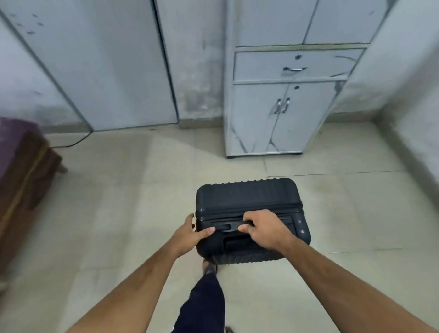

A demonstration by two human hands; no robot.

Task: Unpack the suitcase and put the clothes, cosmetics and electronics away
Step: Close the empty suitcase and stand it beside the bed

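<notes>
A dark ribbed hard-shell suitcase [249, 197] stands closed on the tiled floor in front of me, seen from above. My right hand [263, 228] grips the carry handle on its top side, fingers curled round it. At the suitcase's left top corner, my left hand [191, 234] holds the edge, thumb lying over the top and fingers down the side. The contents are hidden inside.
A white cabinet [286, 109] with a drawer [294, 64] and double doors stands behind the suitcase. A tall white wardrobe [110, 65] is at the back left. A wooden bed with purple cover [11, 158] is at the left. My leg [206, 303] is just below the suitcase.
</notes>
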